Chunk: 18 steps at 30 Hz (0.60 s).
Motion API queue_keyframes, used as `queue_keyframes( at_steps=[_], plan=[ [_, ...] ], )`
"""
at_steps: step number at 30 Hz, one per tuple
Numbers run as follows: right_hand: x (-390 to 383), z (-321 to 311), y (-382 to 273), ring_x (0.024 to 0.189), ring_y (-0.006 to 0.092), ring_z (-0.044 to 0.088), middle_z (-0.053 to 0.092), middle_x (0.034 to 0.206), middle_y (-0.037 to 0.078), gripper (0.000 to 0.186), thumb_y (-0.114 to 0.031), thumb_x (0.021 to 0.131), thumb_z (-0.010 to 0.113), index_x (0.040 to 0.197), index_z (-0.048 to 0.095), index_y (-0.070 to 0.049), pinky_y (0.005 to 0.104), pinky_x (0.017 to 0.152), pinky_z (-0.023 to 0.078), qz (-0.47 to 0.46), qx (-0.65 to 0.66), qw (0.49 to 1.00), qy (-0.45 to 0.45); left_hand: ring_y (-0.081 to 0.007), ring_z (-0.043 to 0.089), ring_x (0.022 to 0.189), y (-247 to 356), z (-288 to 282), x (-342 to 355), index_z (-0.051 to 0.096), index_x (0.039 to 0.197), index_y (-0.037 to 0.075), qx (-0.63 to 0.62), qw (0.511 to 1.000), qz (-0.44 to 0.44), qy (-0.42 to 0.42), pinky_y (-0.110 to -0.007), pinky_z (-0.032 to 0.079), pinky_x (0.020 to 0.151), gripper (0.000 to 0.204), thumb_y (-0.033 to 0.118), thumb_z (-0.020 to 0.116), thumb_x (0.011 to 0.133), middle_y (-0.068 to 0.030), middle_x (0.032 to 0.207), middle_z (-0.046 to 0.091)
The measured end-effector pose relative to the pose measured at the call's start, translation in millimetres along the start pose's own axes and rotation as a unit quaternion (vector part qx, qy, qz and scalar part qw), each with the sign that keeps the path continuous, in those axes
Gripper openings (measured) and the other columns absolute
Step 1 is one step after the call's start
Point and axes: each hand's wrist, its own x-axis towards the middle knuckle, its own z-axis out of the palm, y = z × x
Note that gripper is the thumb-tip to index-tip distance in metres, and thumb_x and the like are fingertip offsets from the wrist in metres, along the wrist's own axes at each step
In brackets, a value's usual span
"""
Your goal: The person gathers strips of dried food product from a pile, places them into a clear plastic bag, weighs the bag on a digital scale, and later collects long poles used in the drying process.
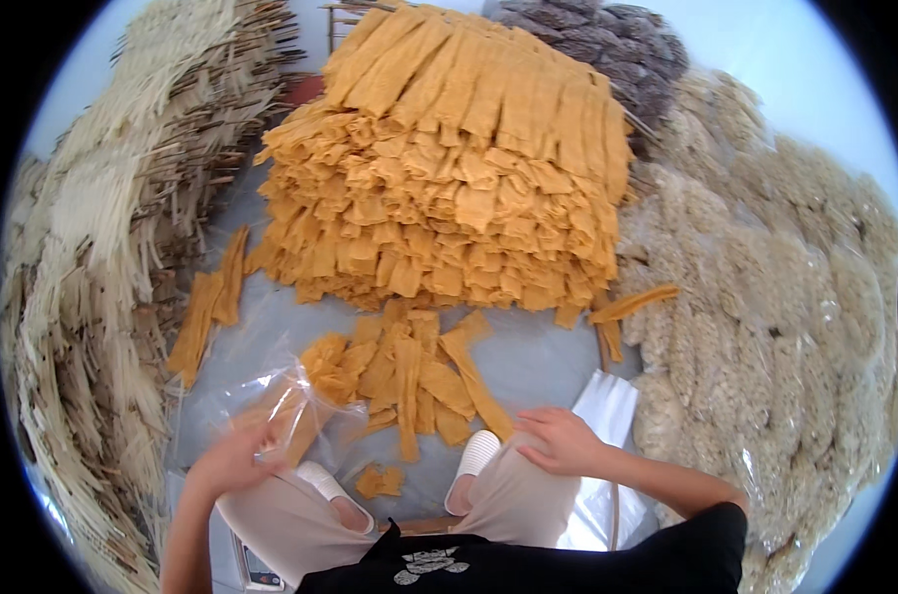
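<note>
My left hand, smeared by motion, is at the near side of a clear plastic bag; whether its fingers grip the plastic cannot be told. Flat orange-yellow strips stick out of the bag's far end, and more show through the film. On my right knee lies my right hand, its fingers apart and nothing in them. Loose orange-yellow strips are spread on the grey floor in front of my feet.
A tall stack of orange-yellow strips stands ahead. Pale stick-like bundles rise on the left, pale clumps in clear film on the right. Dark grey clumps lie behind. White plastic sheeting is by my right leg.
</note>
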Motion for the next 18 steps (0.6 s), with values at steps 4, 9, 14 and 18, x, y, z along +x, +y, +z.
queue_keyframes(
  at_steps=[4, 9, 14, 18],
  plan=[
    [7.7, -7.9, 5.6, 0.105, 0.0302, 0.049, 0.053, 0.112, 0.014, 0.032, -0.023, 0.076, 0.057, 0.102, 0.056, -0.005, 0.039, 0.09, 0.037, -0.024, -0.015, 0.996, -0.084, -0.0297, 0.056, 0.084, -14.4, 18.4, -49.5, 0.057, 0.097, 0.006, 0.16, 0.968, 0.162, 0.102, -0.038, 0.044, 0.078, 0.044, 0.028, 0.07, 0.061, -0.0107, 0.093, 0.059],
    [44.3, -10.8, -0.6, 0.102, 0.0275, 0.052, 0.055, 0.109, 0.012, 0.031, -0.021, 0.073, 0.058, 0.099, 0.057, -0.004, 0.036, 0.085, 0.041, -0.159, 0.021, 0.976, -0.148, -0.0269, 0.054, 0.089, -41.6, 34.2, -53.8, 0.06, 0.083, 0.006, 0.106, 0.982, 0.09, 0.132, -0.039, 0.042, 0.083, 0.027, 0.021, 0.063, 0.061, -0.0088, 0.089, 0.059],
    [64.9, -12.2, 8.7, 0.093, 0.0228, 0.056, 0.06, 0.098, 0.01, 0.027, -0.019, 0.069, 0.059, 0.091, 0.06, -0.003, 0.0317, 0.08, 0.045, -0.283, 0.015, 0.933, -0.223, -0.0257, 0.054, 0.09, -54.0, 21.0, -33.3, 0.058, 0.08, 0.003, 0.137, 0.981, 0.111, 0.079, -0.04, 0.041, 0.084, 0.023, 0.016, 0.06, 0.061, -0.0093, 0.088, 0.059],
    [77.7, -19.8, 29.3, 0.092, 0.0206, 0.057, 0.061, 0.095, 0.008, 0.026, -0.02, 0.07, 0.059, 0.09, 0.062, -0.004, 0.0312, 0.081, 0.044, -0.237, 0.023, 0.933, -0.269, -0.0264, 0.053, 0.09, -65.9, 9.9, -25.5, 0.058, 0.082, 0.003, 0.124, 0.986, 0.104, 0.036, -0.041, 0.041, 0.084, 0.026, 0.014, 0.057, 0.058, -0.0096, 0.089, 0.057]
  ],
)
